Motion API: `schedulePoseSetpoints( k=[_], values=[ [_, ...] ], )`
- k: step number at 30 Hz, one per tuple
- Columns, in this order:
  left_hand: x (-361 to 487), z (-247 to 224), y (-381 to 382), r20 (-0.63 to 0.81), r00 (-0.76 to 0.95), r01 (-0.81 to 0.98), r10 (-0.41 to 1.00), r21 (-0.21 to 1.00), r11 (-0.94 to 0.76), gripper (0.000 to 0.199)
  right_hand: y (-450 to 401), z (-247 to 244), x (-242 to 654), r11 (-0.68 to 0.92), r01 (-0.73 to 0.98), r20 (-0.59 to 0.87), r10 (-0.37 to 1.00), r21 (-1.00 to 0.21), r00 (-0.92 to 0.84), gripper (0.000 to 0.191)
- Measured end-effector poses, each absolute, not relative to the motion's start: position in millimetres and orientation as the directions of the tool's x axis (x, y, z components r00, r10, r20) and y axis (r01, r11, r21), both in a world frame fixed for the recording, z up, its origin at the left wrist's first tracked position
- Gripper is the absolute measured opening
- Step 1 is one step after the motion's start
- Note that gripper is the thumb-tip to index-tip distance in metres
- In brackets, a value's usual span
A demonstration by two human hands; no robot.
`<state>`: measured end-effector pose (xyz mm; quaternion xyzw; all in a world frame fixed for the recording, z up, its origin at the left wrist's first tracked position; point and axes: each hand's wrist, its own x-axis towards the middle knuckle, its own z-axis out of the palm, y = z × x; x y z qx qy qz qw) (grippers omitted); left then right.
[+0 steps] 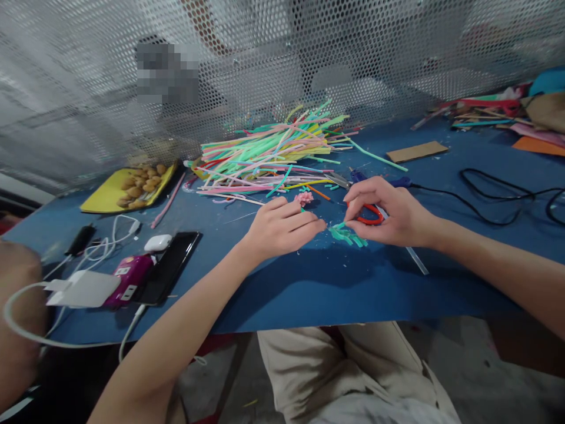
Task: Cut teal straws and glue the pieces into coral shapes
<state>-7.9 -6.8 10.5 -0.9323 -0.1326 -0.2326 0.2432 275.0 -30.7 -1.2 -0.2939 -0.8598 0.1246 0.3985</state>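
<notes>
My left hand point(286, 227) is closed, its fingers curled around the green stem of a small pink fuzzy flower point(303, 199), whose head pokes out above the knuckles. Thumb and forefinger of my right hand point(384, 212) pinch a short green pipe cleaner piece at the edge of a little pile of cut green pieces point(348, 235) on the table. Partly under my right hand lie scissors with red handles point(375, 219), blades pointing away. Just beyond that hand is a blue glue gun point(399, 182), partly covered by the fingers.
Behind my hands lies a large heap of colored pipe cleaners point(269, 147). Leftward are a yellow tray point(103, 191) of brown lumps, a black phone point(176, 265), a purple power adapter point(130, 280) and white cables. A cardboard strip point(417, 151) and black cord point(485, 200) lie right.
</notes>
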Motion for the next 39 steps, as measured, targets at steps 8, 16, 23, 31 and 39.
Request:
schedulePoseSetpoints(
  k=[8, 16, 23, 31, 39],
  values=[
    [-8.8, 9.2, -6.4, 0.492, 0.854, 0.371, 0.168, -0.349, -0.861, 0.013, -32.3, -0.4, 270.6, 0.765, 0.35, 0.568, 0.639, -0.54, -0.519, 0.045],
    [-10.0, 4.9, -7.0, 0.483, 0.828, 0.443, 0.283, -0.255, -0.859, 0.021, -31.6, -0.3, 270.6, 0.751, 0.33, 0.547, 0.649, -0.572, -0.529, 0.045],
    [-13.8, 2.9, -7.8, 0.499, 0.817, 0.458, 0.289, -0.255, -0.852, 0.023, -31.1, -0.5, 269.3, 0.737, 0.312, 0.553, 0.663, -0.599, -0.504, 0.042],
    [-14.2, 3.0, -9.3, 0.622, 0.781, 0.401, 0.053, -0.436, -0.806, 0.029, -33.5, 0.5, 268.3, 0.726, 0.299, 0.562, 0.676, -0.619, -0.478, 0.035],
    [-13.6, 7.0, -11.9, 0.538, 0.81, 0.441, 0.233, -0.297, -0.847, 0.023, -38.0, 2.3, 266.4, 0.706, 0.255, 0.561, 0.69, -0.661, -0.456, 0.029]
  ],
)
